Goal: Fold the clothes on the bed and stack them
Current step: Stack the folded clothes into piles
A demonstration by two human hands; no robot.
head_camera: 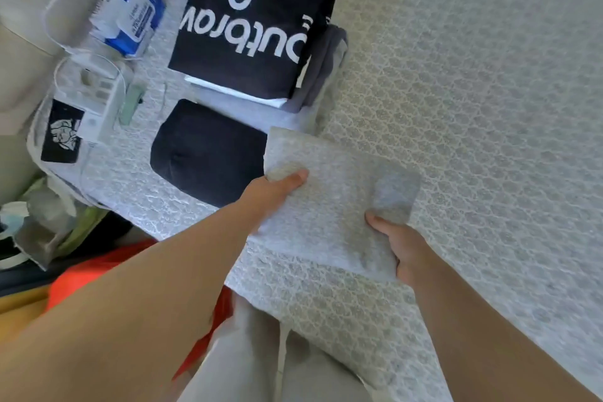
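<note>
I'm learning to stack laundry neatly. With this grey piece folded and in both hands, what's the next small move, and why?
Probably carry the folded light grey garment, held by the left hand and right hand, onto the folded plain black garment beside it, which is closest.

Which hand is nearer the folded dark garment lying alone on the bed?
Left. The left hand grips the grey cloth right beside the dark garment; the right hand grips the cloth's opposite edge.

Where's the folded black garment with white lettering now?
In the head view it tops the far stack at upper left of the bed, beyond the plain dark folded garment and right of the blue packet.
</note>
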